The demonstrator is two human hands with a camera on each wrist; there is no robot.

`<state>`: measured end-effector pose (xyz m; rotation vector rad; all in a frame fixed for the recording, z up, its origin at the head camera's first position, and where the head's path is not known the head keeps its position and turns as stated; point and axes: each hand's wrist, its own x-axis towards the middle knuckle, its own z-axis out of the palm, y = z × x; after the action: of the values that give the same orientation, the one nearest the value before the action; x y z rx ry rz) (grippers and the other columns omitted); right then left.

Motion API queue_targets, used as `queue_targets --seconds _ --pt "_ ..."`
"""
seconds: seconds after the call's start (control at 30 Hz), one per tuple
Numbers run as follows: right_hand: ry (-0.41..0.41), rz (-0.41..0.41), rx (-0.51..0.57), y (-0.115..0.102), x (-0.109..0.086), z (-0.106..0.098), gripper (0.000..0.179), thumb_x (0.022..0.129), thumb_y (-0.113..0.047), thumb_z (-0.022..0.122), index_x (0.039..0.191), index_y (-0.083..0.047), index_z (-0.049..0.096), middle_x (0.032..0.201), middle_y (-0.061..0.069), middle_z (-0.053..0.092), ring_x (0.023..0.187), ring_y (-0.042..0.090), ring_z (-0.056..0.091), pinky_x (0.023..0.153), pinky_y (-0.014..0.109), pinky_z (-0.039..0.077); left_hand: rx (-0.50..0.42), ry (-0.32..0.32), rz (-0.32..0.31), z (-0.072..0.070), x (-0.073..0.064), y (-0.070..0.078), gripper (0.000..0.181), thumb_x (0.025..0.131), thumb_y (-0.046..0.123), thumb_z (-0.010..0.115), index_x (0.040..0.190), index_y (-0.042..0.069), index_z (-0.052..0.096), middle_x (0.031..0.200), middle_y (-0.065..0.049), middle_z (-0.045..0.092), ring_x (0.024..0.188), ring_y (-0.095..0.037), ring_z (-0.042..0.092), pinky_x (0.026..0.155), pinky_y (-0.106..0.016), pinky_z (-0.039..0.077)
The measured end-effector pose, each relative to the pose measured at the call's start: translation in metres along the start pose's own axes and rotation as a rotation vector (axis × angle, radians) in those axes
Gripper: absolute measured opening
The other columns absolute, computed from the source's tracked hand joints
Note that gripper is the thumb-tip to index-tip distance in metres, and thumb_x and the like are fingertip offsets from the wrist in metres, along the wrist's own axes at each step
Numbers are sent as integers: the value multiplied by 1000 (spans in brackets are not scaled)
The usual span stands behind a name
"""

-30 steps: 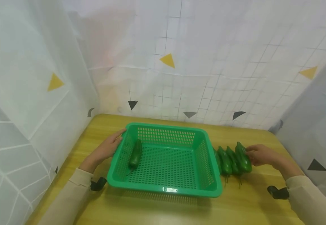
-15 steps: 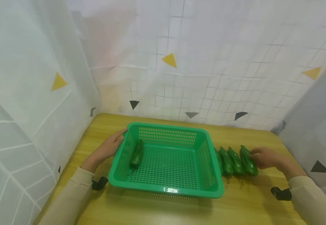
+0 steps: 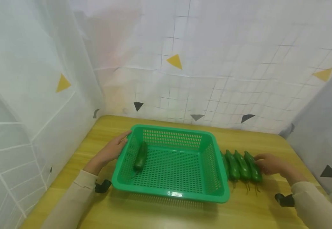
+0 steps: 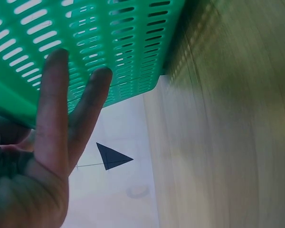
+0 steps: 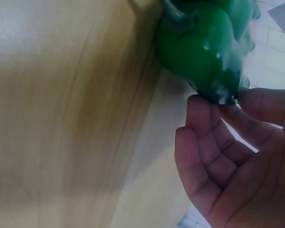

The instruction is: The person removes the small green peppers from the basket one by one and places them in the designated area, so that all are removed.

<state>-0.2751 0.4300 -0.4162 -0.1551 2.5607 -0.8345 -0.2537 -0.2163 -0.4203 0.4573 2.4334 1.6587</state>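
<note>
A green plastic basket [image 3: 168, 192] with slotted walls sits on the table, and one long green pepper [image 3: 141, 156] lies inside along its left wall. My left hand [image 3: 112, 150] is at the basket's left side, its fingers straight against the slotted wall [image 4: 85, 47] in the left wrist view. Right of the basket, several green peppers [image 3: 233, 168] lie side by side, stems toward me. My right hand [image 3: 270, 163] pinches the rightmost green pepper [image 3: 253, 168] near its far end; in the right wrist view thumb and fingertips meet at that pepper's tip [image 5: 221, 90].
The yellow wood-grain table [image 3: 249, 213] ends at a pale sheet wall [image 3: 200, 79] printed with triangles and lines. Similar sheeting rises on both sides. The basket's right rim partly hides the nearest pepper of the row.
The rightmost pepper was carried right, away from the row, then set down straighter beside its neighbour, with my right hand on it throughout. My left hand stays at the basket.
</note>
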Motion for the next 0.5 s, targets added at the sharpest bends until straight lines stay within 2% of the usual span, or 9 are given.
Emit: queue_targets --seconds 0.17,0.37,0.5 --pt "16 5 -1 4 -5 2 44 105 -12 45 132 24 44 95 16 67 87 28 65 73 44 57 2 -16 5 2 4 2 51 113 18 30 162 6 21 111 -19 53 76 -22 60 77 -37 55" --pt "38 -4 -32 -2 -10 0 45 107 -13 44 130 26 42 105 33 66 95 41 68 76 54 57 -20 -38 -5 3 5 7 52 113 18 30 163 8 20 97 -17 57 72 -21 61 70 -37 57" --pt "40 6 -52 -8 -14 3 46 107 -13 45 130 27 40 109 39 63 97 47 67 79 57 56 -12 -47 -3 4 7 7 52 113 18 31 163 8 20 101 -17 56 73 -21 61 71 -36 57"
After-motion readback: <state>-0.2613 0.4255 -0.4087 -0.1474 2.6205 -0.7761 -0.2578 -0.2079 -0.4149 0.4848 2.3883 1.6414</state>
